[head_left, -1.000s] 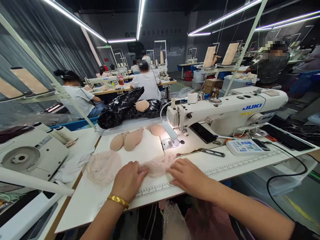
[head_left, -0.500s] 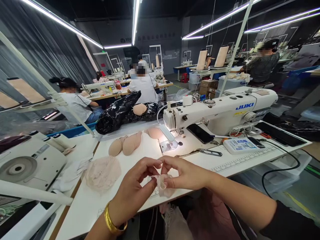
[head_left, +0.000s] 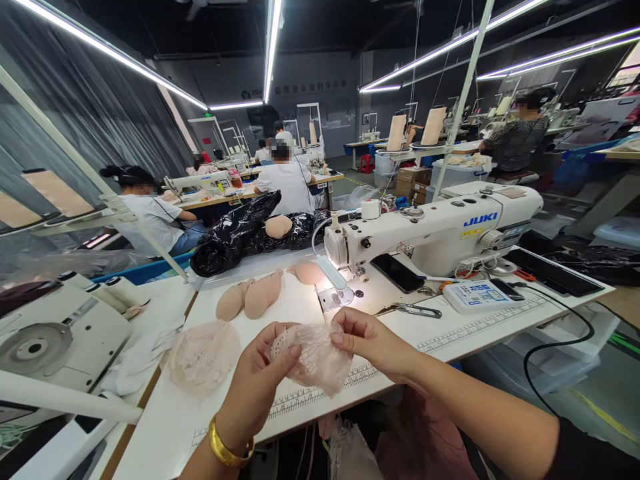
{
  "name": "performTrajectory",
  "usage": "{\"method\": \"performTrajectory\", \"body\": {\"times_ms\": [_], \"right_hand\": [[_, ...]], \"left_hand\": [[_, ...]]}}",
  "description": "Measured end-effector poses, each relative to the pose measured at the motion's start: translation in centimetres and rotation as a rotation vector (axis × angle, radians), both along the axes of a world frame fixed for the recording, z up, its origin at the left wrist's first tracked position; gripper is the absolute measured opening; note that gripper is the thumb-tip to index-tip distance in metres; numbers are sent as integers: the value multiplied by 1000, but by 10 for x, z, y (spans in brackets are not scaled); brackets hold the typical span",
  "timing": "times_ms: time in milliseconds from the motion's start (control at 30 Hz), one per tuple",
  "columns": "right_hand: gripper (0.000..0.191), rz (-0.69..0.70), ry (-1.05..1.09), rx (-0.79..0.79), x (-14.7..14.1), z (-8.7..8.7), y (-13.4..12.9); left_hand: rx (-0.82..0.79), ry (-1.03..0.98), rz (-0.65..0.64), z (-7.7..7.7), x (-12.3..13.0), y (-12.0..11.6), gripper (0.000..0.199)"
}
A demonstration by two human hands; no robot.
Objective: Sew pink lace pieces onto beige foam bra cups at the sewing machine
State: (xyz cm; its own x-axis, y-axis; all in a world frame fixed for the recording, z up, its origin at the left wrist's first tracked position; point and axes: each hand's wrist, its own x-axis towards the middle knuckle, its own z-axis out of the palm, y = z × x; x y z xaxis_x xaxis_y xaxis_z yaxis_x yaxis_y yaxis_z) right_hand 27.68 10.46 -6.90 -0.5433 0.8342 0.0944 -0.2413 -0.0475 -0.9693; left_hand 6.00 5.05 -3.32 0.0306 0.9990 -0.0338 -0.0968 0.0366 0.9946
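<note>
My left hand [head_left: 257, 383], with a gold bangle at the wrist, pinches the left side of a pale pink lace piece [head_left: 316, 360]. On its upper right edge, my right hand [head_left: 367, 343] grips the same lace between thumb and fingers. The lace is spread between both hands above the table's front edge. A pile of similar pale fabric [head_left: 203, 357] lies to the left of my left hand. Beige oval pads [head_left: 260, 297] overlap on the table behind my hands. The white sewing machine [head_left: 430, 230] stands beyond my right hand, its lamp lit over the needle plate [head_left: 333, 299].
A phone [head_left: 397, 273], thread snips [head_left: 417, 310] and a white box [head_left: 477, 295] lie on the right of the table. Black plastic bags [head_left: 235, 233] sit behind the pads. Another machine [head_left: 55, 340] is at the left. Several people sit further back.
The lace, bunched between my fingers before, is now spread out and raised. My hands have moved apart, the left one slightly to the left. The view has shifted a little.
</note>
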Motion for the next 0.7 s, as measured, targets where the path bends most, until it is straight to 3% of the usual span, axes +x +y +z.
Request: {"method": "performTrajectory", "body": {"times_ms": [200, 333, 400, 467, 533, 600, 700], "right_hand": [[36, -57, -34, 138, -4, -2, -5], [31, -187, -67, 256, -4, 2, -5], [33, -137, -44, 131, -6, -4, 3], [35, -78, -75, -12, -8, -16, 16], [36, -64, -159, -61, -11, -30, 32], [38, -55, -204, -56, -11, -41, 44], [40, -24, -187, -52, -10, -48, 53]], "left_hand": [[2, -58, 94, -15, 10, -1, 42], [-50, 42, 28, -20, 7, 0, 48], [-16, 265, -52, -19, -4, 9, 45], [86, 641, -40, -15, -23, 27, 40], [170, 1021, 114, -11, -50, 53, 37], [152, 1162, 256, -9, -81, 80, 34], [92, 1330, 367, -12, -117, 110, 28]]}}
